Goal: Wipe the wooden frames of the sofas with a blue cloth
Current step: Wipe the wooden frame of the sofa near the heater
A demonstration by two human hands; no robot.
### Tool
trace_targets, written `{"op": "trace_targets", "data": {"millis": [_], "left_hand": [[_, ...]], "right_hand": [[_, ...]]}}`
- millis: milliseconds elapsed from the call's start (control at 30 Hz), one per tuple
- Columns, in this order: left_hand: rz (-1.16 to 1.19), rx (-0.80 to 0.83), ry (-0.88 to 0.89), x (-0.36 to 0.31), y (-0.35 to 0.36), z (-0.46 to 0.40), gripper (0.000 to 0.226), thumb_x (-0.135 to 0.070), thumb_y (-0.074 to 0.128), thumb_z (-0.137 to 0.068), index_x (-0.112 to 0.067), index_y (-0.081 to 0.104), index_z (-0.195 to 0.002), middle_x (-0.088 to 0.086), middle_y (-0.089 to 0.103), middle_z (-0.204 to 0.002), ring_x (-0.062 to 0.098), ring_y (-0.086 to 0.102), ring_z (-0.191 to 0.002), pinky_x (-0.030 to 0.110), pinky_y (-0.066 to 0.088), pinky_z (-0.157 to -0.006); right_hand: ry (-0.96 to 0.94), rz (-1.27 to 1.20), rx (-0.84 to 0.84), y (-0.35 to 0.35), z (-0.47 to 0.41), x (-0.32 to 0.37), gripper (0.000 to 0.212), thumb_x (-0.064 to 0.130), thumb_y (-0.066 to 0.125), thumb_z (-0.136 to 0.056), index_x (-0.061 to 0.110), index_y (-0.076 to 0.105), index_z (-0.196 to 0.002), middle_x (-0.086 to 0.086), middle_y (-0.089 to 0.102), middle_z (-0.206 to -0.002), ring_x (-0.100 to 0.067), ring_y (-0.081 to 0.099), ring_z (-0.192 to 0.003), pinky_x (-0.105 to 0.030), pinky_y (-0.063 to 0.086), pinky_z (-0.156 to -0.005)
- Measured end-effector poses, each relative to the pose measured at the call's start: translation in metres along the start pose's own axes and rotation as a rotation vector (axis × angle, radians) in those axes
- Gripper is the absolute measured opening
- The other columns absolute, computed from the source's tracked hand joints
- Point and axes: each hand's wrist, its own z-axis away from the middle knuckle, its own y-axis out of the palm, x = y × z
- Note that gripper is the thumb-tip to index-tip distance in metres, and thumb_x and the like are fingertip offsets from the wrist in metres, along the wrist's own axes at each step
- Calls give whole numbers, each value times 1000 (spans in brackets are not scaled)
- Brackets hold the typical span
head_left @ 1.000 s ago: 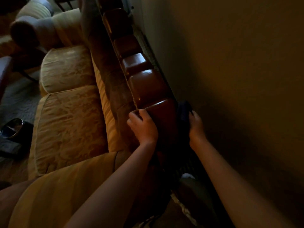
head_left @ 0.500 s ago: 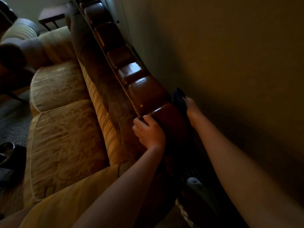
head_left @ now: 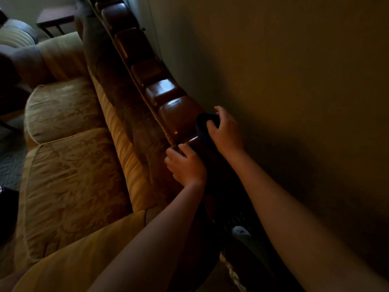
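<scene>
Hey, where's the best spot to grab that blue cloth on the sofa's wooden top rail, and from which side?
Take the blue cloth at its bunched top, coming down from above on the wall side, as the right hand does now. It drapes over the rounded wooden frame, so a palm-down grip with fingers curled over the bunch should keep it pressed to the curve. The left hand steadies the frame's front edge.

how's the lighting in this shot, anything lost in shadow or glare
Head view: dim throughout; small highlights glint on the wooden frame, the blue cloth under the right hand reads nearly black, the frame below the left hand sinks into shadow, and the wide lens bends the sofa's lines.
</scene>
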Motion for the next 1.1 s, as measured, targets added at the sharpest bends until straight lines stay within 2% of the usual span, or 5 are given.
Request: {"op": "trace_targets", "data": {"millis": [233, 567, 833, 967, 1100], "left_hand": [[16, 12, -2, 1, -1, -1, 34, -37, 33, -99, -11, 43, -118, 9, 44, -118, 25, 45, -107, 50, 38, -97], [33, 9, -7, 3, 0, 0, 29, -36, 34, -99, -12, 42, -112, 9, 43, -118, 27, 44, -110, 49, 37, -97], [56, 25, -2, 3, -2, -1, 32, -38, 34, -99, -14, 43, -116, 8, 44, -120, 24, 44, -107, 50, 38, -98], [53, 13, -5, 4, 0, -2, 30, -37, 34, -99, -13, 43, -114, 6, 42, -117, 24, 45, -107, 48, 39, -97], [43, -21, 18, 5, 2, -4, 23, -32, 35, -100, -11, 43, -107, 7, 42, -109, 28, 48, -105, 44, 41, -92]], "right_hand": [[505, -494, 96, -7, 26, -55, 40, 28, 37, -101, 1, 52, -126, -11, 62, -99, -21, 57, -84, -29, 38, -71], [-249, 117, -85, -3, 38, 6, 56, 36, 40, -84, 5, 53, -129, -13, 52, -135, -27, 46, -127, -38, 35, -104], [480, -474, 58, -8, 37, -57, 27, 24, 37, -102, 10, 57, -113, -14, 61, -107, -15, 62, -91, -32, 46, -82], [78, -210, -245, -5, 91, -32, 48, 29, 45, -86, 8, 52, -128, -10, 53, -130, -22, 48, -121, -32, 35, -102], [-375, 133, -165, 4, 65, 6, 44, 26, 44, -82, 10, 62, -119, -9, 59, -126, -26, 51, -122, -42, 36, -104]]}}
